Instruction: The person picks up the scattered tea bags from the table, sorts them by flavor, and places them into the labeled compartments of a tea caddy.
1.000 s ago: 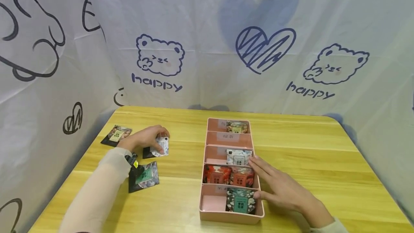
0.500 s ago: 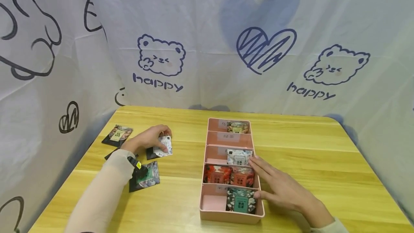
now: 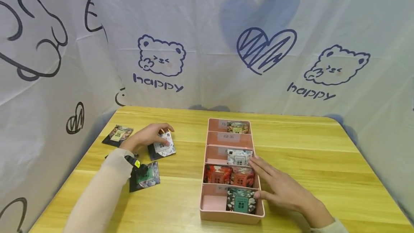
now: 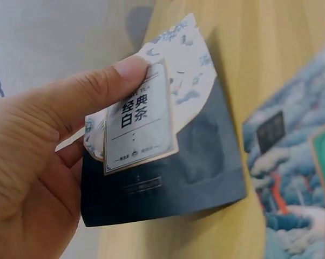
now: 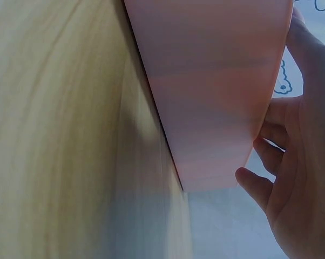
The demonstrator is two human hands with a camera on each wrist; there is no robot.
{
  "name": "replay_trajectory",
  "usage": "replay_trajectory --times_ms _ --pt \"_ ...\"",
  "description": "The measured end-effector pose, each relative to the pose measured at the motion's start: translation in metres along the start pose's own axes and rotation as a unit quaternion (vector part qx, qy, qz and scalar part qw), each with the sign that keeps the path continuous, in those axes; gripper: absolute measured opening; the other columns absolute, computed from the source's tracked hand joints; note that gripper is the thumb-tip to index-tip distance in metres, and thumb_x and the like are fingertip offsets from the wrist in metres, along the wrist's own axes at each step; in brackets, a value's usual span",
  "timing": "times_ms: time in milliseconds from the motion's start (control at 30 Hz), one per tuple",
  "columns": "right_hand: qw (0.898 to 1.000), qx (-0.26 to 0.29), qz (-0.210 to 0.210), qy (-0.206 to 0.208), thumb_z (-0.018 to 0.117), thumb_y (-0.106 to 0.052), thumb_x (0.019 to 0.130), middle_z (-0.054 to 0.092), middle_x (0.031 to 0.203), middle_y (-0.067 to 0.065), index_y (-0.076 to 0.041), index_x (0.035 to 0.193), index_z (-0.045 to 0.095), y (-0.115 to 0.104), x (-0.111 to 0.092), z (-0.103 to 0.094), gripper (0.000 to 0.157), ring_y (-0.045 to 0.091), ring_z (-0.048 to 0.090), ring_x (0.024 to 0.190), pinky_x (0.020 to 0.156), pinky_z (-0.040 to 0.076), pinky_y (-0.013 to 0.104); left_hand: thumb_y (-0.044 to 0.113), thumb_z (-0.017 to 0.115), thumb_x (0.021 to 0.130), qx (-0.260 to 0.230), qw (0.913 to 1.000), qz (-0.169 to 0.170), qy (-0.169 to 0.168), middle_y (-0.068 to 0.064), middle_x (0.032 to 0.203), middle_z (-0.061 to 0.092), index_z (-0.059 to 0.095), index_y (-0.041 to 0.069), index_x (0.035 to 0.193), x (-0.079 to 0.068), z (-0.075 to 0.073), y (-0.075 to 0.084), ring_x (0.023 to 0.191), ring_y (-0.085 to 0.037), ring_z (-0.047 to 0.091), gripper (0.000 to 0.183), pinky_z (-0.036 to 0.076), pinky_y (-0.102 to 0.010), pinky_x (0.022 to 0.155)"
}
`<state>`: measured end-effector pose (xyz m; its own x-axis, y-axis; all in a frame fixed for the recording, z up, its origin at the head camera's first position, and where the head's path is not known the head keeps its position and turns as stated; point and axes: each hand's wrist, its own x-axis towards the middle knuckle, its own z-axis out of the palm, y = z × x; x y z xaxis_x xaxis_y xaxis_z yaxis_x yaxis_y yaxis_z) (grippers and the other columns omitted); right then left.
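My left hand [image 3: 147,136] pinches a white-and-dark tea sachet [image 3: 166,149] above the left part of the table. In the left wrist view the thumb presses on the pale label of this tea sachet [image 4: 189,145], and the other fingers are hidden behind it. My right hand [image 3: 286,190] rests along the right rim of a pink divided box [image 3: 231,218], fingers extended. From the right wrist, the fingertips lie at the upper edge of the box's side wall [image 5: 205,108]. Inside the box stand a white sachet [image 3: 238,158], two red ones and a green one [image 3: 241,201].
A green-labelled sachet [image 3: 148,176] lies near my left forearm, with a yellow-labelled sachet [image 3: 118,135] farther back. Part of another dark packet shows beside the sleeve. The box's rear compartment holds a yellow-labelled sachet [image 3: 237,127]. A printed white curtain [image 3: 207,46] hangs behind the table.
My left hand has shifted slightly to the right with the white tea sachet, which is now more tilted and shows more of its front. My right hand has stayed at the box rim.
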<state>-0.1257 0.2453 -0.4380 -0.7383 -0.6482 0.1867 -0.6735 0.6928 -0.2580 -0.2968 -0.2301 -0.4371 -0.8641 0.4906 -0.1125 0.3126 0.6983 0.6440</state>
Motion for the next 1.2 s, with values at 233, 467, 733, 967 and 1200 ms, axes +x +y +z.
replay_trajectory --times_ms 233,467,733,967,1200 --pt "1.0 0.002 0.002 -0.001 0.065 -0.05 0.09 0.02 0.161 0.006 -0.015 0.157 0.024 -0.001 0.0 -0.001 0.086 0.033 0.037 0.138 0.097 0.046 0.053 0.017 0.077 0.086 -0.006 0.9996 0.025 0.015 -0.003 0.105 0.062 0.063 0.01 0.105 -0.004 -0.006 0.01 0.091 -0.021 0.055 0.025 0.048 -0.036 0.076" --pt "1.0 0.001 0.006 -0.006 0.064 -0.05 0.091 0.02 0.161 0.007 -0.015 0.157 0.023 -0.001 0.0 -0.002 0.086 0.034 0.038 0.137 0.097 0.046 0.054 0.012 0.077 0.086 -0.035 0.9984 0.034 0.03 -0.005 0.093 0.054 0.053 0.011 0.097 -0.005 -0.011 0.019 0.081 -0.022 0.049 0.026 0.044 -0.034 0.065" --pt "1.0 0.005 0.011 -0.009 0.064 -0.05 0.091 0.02 0.161 0.007 -0.015 0.157 0.023 -0.002 0.0 -0.003 0.086 0.035 0.04 0.135 0.097 0.046 0.055 0.012 0.072 0.09 -0.058 0.9963 0.053 0.034 -0.005 0.104 0.063 0.06 0.002 0.112 -0.007 -0.016 0.03 0.095 -0.021 0.059 0.027 0.051 -0.037 0.076" --pt "1.0 0.002 0.011 -0.009 0.064 -0.05 0.091 0.02 0.161 0.007 -0.015 0.157 0.023 -0.002 -0.001 -0.003 0.085 0.035 0.041 0.135 0.097 0.047 0.053 0.013 0.07 0.092 -0.039 0.9952 0.077 0.046 -0.003 0.108 0.065 0.067 0.008 0.111 -0.008 -0.015 0.042 0.099 -0.021 0.059 0.02 0.05 -0.038 0.082" --pt "1.0 0.004 0.015 -0.01 0.063 -0.051 0.091 0.02 0.162 0.006 -0.016 0.157 0.023 -0.002 -0.001 -0.003 0.085 0.034 0.04 0.136 0.098 0.046 0.054 0.017 0.065 0.096 -0.013 0.9954 0.081 0.048 -0.006 0.118 0.066 0.068 0.007 0.121 -0.011 -0.015 0.054 0.106 -0.023 0.06 0.027 0.051 -0.041 0.086"
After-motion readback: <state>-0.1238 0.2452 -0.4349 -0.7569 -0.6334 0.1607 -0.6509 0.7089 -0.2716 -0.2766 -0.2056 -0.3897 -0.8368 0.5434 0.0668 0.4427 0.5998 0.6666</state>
